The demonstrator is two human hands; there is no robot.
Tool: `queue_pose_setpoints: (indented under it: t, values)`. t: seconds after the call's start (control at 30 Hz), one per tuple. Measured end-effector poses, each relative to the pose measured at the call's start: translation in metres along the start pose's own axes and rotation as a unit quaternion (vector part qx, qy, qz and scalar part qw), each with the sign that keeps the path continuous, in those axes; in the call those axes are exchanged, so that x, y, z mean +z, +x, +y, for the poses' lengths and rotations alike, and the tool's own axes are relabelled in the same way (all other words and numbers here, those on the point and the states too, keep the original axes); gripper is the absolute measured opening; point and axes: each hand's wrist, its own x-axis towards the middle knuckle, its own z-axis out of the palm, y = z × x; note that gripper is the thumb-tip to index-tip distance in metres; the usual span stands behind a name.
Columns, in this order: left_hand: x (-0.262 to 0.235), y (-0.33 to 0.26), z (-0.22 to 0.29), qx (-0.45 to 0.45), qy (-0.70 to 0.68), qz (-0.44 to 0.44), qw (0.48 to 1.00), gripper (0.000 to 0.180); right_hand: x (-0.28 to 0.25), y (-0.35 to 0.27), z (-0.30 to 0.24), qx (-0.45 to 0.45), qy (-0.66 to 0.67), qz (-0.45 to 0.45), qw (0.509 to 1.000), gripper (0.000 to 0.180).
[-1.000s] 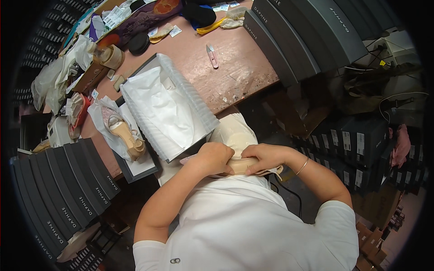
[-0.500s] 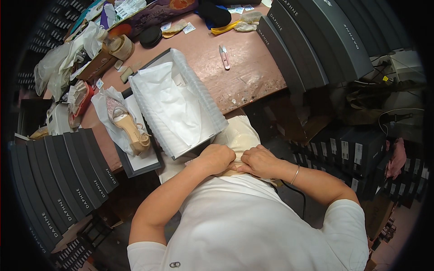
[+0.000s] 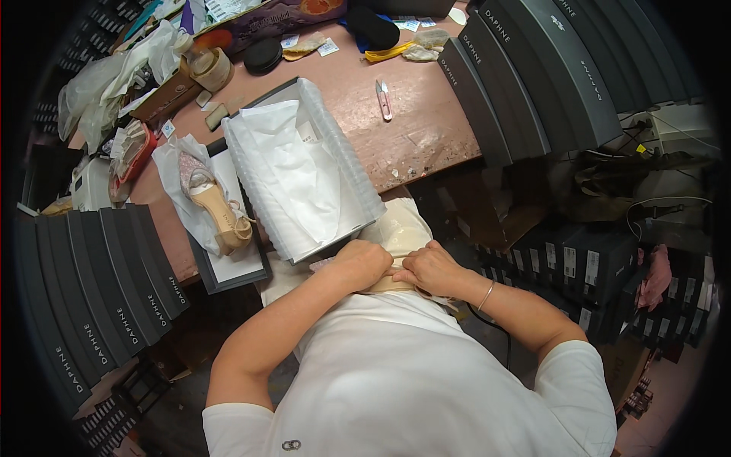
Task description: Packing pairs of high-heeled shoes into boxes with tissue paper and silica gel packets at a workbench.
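Observation:
My left hand (image 3: 367, 263) and right hand (image 3: 432, 270) meet at my lap, fingers closed in a pinch. Between them is a beige shoe (image 3: 391, 285), largely covered by my hands; a bit of pink glitter shows beside my left forearm. Pale cream cloth (image 3: 402, 221) lies beneath, over my lap. Left of my hands, a similar pink-glitter and beige shoe (image 3: 221, 217) rests sole up on white tissue in a dark box lid (image 3: 247, 278). Beside it, an open shoebox (image 3: 346, 148) lined with bubble wrap holds white tissue paper (image 3: 293, 164).
Thread snips (image 3: 384, 100) lie on the worn pink table (image 3: 419, 145). Grey shoeboxes (image 3: 533, 84) stand in a row at the right, and more boxes (image 3: 99, 297) at the left. A tape roll (image 3: 212, 70), a black round pad (image 3: 263, 55) and plastic bags (image 3: 99, 95) crowd the far left.
The view has shifted slightly. Both hands stay together at my lap, with a small shift of the right fingers. The box, lid and shoe on it stay put.

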Motion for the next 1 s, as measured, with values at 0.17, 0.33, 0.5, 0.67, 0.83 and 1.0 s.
queue_pose_setpoints:
  t: [0.17, 0.33, 0.5, 0.67, 0.83, 1.0]
  values:
    - [-0.006, 0.001, -0.013, 0.015, -0.115, 0.052, 0.992, 0.022, -0.003, 0.004, -0.006, 0.021, -0.02, -0.008, 1.0, 0.047]
    - [-0.029, -0.001, 0.002, -0.011, -0.062, -0.023, 0.998, 0.02, -0.004, -0.005, 0.003, -0.022, 0.1, 0.048, 0.994, 0.042]
    - [-0.038, 0.0, 0.005, -0.016, -0.054, -0.076, 0.996, 0.027, -0.018, -0.006, -0.015, 0.009, 0.026, -0.035, 0.999, 0.038]
    - [-0.027, -0.002, 0.003, -0.024, -0.057, -0.085, 0.994, 0.035, -0.007, -0.002, -0.023, 0.024, -0.01, -0.007, 1.0, 0.039]
    - [-0.015, -0.001, -0.003, -0.04, -0.073, -0.082, 0.993, 0.035, 0.01, 0.005, -0.02, 0.006, -0.047, 0.073, 0.996, 0.043]
    - [-0.016, -0.001, -0.008, -0.065, -0.11, -0.1, 0.987, 0.04, 0.012, 0.02, -0.025, 0.064, -0.06, 0.037, 0.996, 0.048]
